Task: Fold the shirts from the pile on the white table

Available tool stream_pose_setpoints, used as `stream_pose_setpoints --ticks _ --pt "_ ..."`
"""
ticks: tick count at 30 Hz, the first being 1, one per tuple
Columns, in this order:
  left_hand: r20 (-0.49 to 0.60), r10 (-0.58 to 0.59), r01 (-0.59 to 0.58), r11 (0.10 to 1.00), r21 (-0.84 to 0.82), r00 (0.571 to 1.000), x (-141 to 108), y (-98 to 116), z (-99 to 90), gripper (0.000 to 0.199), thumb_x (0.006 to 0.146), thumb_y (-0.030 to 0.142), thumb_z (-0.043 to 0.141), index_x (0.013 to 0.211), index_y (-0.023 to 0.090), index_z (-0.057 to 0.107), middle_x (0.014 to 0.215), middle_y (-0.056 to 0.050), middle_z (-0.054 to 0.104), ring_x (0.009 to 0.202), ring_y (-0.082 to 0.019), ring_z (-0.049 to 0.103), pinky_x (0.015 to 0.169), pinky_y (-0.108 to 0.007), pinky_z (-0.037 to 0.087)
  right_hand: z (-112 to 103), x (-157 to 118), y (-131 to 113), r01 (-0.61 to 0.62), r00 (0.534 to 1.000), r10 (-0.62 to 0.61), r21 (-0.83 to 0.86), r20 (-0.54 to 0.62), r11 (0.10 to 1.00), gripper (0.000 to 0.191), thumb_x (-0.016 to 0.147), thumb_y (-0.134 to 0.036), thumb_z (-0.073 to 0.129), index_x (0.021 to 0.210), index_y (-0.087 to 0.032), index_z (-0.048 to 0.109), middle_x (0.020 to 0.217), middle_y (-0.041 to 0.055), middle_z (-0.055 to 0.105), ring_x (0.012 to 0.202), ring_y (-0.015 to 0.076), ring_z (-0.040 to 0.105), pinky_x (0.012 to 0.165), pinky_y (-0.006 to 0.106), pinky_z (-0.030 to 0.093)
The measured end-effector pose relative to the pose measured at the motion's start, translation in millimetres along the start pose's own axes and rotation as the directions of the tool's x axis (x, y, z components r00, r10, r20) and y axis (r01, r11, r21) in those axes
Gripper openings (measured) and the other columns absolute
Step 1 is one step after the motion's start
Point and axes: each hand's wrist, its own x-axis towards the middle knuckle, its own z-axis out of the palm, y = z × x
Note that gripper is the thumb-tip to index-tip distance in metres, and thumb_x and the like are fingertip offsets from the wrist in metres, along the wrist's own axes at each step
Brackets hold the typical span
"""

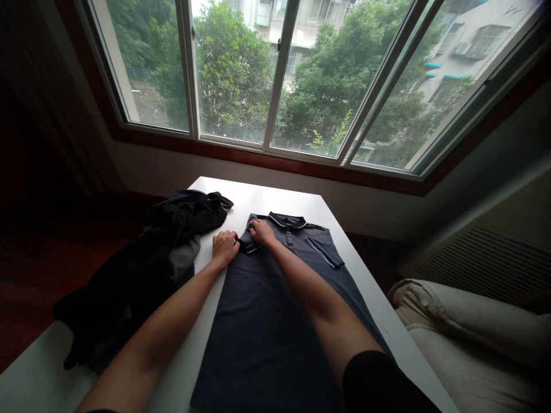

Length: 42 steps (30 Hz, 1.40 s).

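A dark grey-blue polo shirt [262, 310] lies front up on the white table [284, 198], its black collar towards the window. My left hand [225, 248] has its fingers closed on the edge of the shirt's left-side sleeve. Just to the right, my right hand [261, 232] is at the shoulder of that same sleeve, fingers bent onto the cloth. The other sleeve, with white-and-black trim, rests folded inward over the chest at the right.
A heap of black and grey clothes [142, 264] covers the table's left side and hangs over its edge. Beyond the table is a wide window [269, 115]. A beige sofa [477, 332] stands at the right.
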Motion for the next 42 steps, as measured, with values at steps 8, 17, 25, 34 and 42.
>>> stream_pose_setpoints --ticks 8,17,25,34,42 --pt "-0.017 -0.161 0.162 0.986 0.041 0.987 0 -5 -0.1 0.007 0.09 0.027 0.062 0.088 0.022 0.067 0.102 -0.012 0.07 0.108 -0.033 0.059 0.096 -0.047 0.039 19 27 -9 0.052 0.995 -0.051 -0.011 0.086 0.999 0.051 0.106 -0.035 0.047 0.156 -0.022 0.05 0.165 0.0103 0.04 0.154 0.0265 0.033 0.126 0.044 0.027" --pt "0.014 -0.169 0.165 0.977 0.138 0.986 0 -4 0.1 0.008 0.092 0.027 0.059 0.093 0.022 0.065 0.107 -0.01 0.07 0.109 -0.031 0.058 0.095 -0.046 0.04 20 34 -1 0.026 0.989 -0.022 -0.024 0.148 0.999 0.066 0.109 -0.049 0.034 0.167 -0.019 0.028 0.173 0.0087 0.02 0.161 0.0267 0.014 0.13 0.051 0.011" --pt "-0.034 0.062 -0.063 0.998 -0.032 0.998 4 0 -2.9 0.034 0.093 0.01 0.048 0.116 0.023 0.069 0.123 -0.009 0.069 0.118 -0.027 0.059 0.104 -0.041 0.045 16 5 5 0.152 0.988 -0.151 0.015 -0.014 0.988 0.056 0.11 -0.039 0.035 0.16 -0.018 0.042 0.17 0.0084 0.031 0.159 0.0241 0.022 0.13 0.046 0.017" --pt "0.104 0.504 -0.496 0.863 -0.097 0.857 -8 27 14.0 0.046 0.109 0.04 0.041 0.15 0.023 0.054 0.163 -0.007 0.045 0.154 -0.026 0.034 0.129 -0.046 0.026 -26 -54 116 -0.11 0.976 0.104 -0.019 -0.19 0.994 0.051 0.108 -0.037 0.04 0.151 -0.015 0.055 0.162 0.0126 0.045 0.153 0.0263 0.036 0.127 0.043 0.027" --pt "0.358 0.22 -0.253 0.966 0.048 0.907 -12 21 33.4 0.07 0.107 0.06 0.032 0.163 0.018 0.037 0.171 -0.013 0.03 0.16 -0.03 0.023 0.13 -0.049 0.019 -33 -119 207 -0.507 0.859 0.49 -0.108 -0.15 0.855 0.065 0.106 -0.054 0.036 0.157 -0.015 0.048 0.166 0.0151 0.037 0.155 0.0307 0.029 0.127 0.047 0.022"
